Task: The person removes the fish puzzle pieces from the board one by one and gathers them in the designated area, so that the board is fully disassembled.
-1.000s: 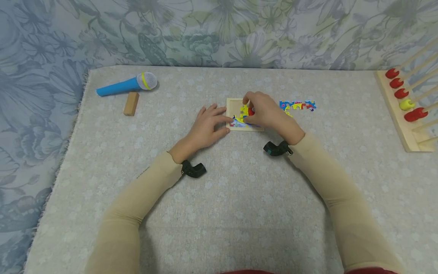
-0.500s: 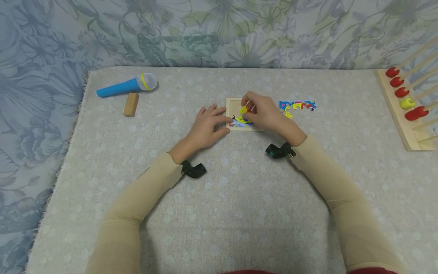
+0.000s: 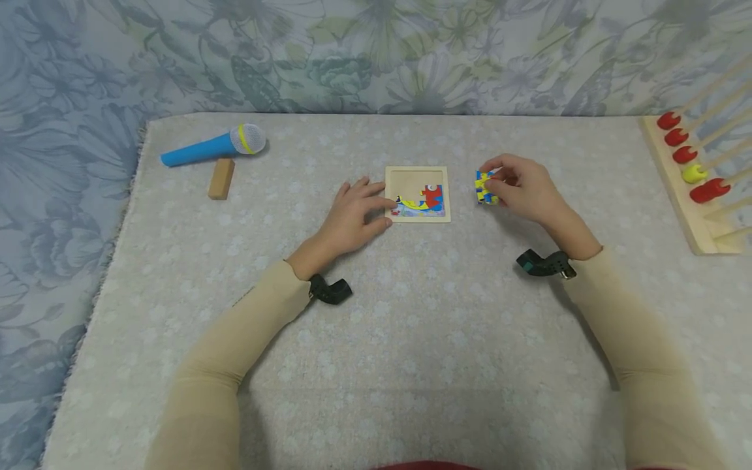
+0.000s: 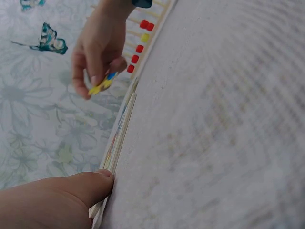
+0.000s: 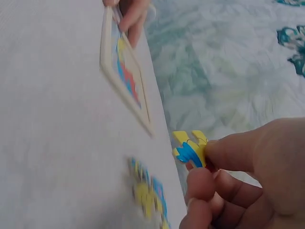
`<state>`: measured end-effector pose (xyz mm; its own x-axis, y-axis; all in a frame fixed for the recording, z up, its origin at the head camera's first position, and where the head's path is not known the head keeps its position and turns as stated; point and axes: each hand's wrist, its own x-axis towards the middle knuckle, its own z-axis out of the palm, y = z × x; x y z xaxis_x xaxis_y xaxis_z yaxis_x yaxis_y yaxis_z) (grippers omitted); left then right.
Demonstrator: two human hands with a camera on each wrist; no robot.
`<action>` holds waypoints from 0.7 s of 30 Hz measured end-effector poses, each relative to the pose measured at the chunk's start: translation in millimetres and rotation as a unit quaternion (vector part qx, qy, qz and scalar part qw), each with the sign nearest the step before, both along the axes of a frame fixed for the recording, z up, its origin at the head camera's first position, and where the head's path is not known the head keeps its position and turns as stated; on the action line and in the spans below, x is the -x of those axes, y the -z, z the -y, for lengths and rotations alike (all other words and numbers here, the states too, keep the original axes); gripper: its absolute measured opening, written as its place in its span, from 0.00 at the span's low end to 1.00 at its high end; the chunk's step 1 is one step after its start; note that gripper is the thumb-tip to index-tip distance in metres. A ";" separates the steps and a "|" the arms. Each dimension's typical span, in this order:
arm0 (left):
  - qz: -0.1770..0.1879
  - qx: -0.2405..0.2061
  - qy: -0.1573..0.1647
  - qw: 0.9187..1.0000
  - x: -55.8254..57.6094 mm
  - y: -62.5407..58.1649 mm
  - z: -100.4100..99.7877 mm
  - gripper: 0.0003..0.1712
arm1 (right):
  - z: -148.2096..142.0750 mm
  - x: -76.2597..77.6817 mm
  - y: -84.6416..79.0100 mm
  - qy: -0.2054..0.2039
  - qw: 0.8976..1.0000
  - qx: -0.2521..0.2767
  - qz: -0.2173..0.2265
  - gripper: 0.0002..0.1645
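Between thumb and fingers, my right hand [image 3: 519, 187] pinches a yellow and blue puzzle piece [image 5: 191, 149], held above the table to the right of the frame. Under that hand lie several loose puzzle pieces [image 5: 147, 191], mostly hidden from the head view. A square wooden puzzle frame [image 3: 418, 171] lies flat, with fitted pieces [image 3: 433, 197] in red, blue and yellow along its bottom and right side. Bare wood shows in its upper left. My left hand [image 3: 356, 219] rests at the frame's left edge, fingers spread and touching it.
At the back left lie a blue toy microphone [image 3: 214, 145] and a small wooden block [image 3: 221, 179]. A wooden bead rack [image 3: 684, 196] with red and yellow beads stands at the far right. A patterned wall [image 3: 376, 59] rises behind the table.
My right hand has lifted the yellow piece out of the puzzle frame and carried it right, over the loose pieces. My left hand stays at the frame.
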<state>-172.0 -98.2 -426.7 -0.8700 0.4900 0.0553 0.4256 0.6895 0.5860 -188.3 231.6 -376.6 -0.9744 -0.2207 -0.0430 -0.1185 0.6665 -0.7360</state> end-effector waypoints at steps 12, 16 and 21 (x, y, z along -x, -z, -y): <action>0.000 -0.009 0.002 1.000 -0.9 -0.9 -2.0 0.20 | -50.1 -7.1 13.3 0.068 0.995 -0.065 0.014 0.17; -0.002 -0.007 0.001 1.000 -0.6 -1.3 -2.3 0.20 | -46.2 -5.0 18.4 0.085 0.994 -0.068 0.020 0.17; 0.000 -0.010 -0.002 1.000 -0.3 -1.4 -1.4 0.20 | -39.4 -5.2 22.2 0.110 0.992 -0.063 0.015 0.17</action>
